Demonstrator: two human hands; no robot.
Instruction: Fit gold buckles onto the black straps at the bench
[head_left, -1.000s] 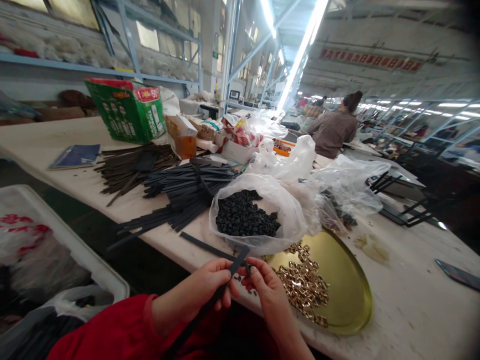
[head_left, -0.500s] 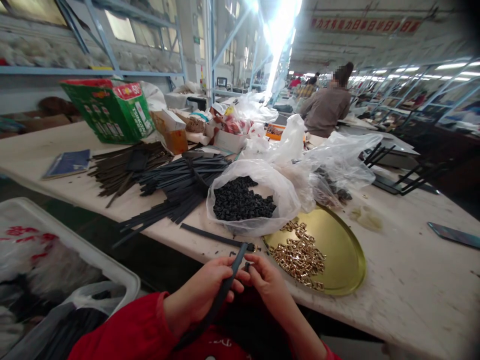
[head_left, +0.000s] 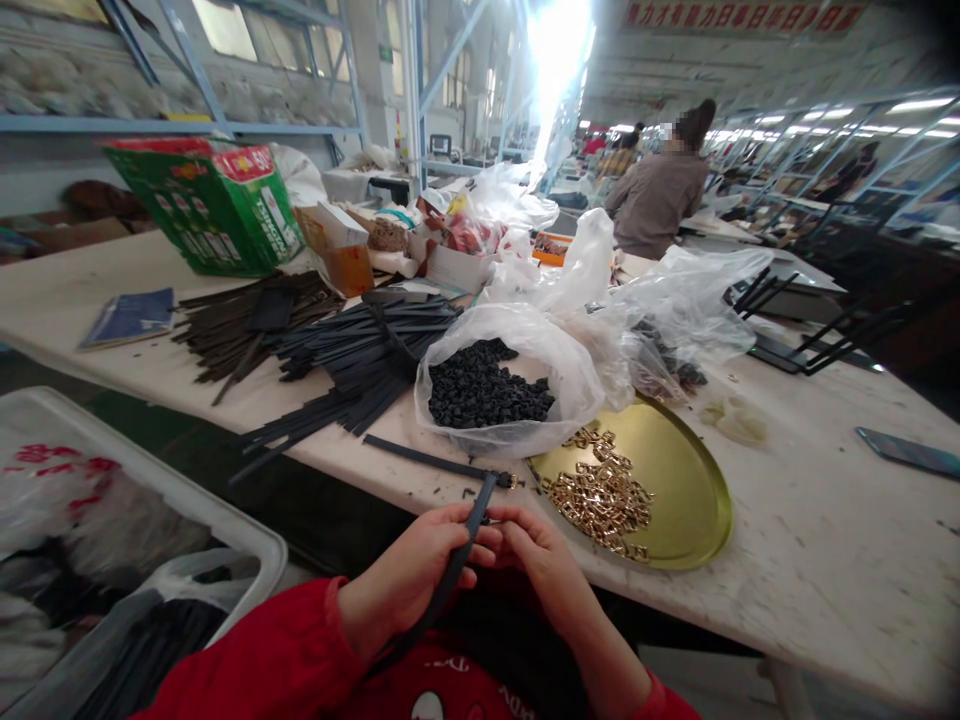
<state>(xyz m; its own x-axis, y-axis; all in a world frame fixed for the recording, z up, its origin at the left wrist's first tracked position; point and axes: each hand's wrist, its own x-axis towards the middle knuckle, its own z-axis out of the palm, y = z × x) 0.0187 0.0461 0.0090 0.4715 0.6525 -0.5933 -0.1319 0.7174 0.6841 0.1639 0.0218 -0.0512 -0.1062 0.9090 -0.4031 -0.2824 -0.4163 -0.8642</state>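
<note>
My left hand is closed around a long dark strap, whose upper end points toward the table and whose tail hangs across my lap. Against it, the fingertips of my right hand pinch together on a small black piece, mostly hidden by the fingers. Just beyond lies another dark strap with a gold buckle at its right end. A clear plastic bag holds many small black pieces. Beside it, a gold tray carries a heap of gold buckles.
Bundles of black straps and brown straps spread over the table, near a blue booklet and a green carton. A phone lies right. A white bin stands lower left. A person sits beyond.
The view has tilted slightly downward. Both hands stay together at the strap; the black piece at my right fingertips, clearer before, is now largely covered.
</note>
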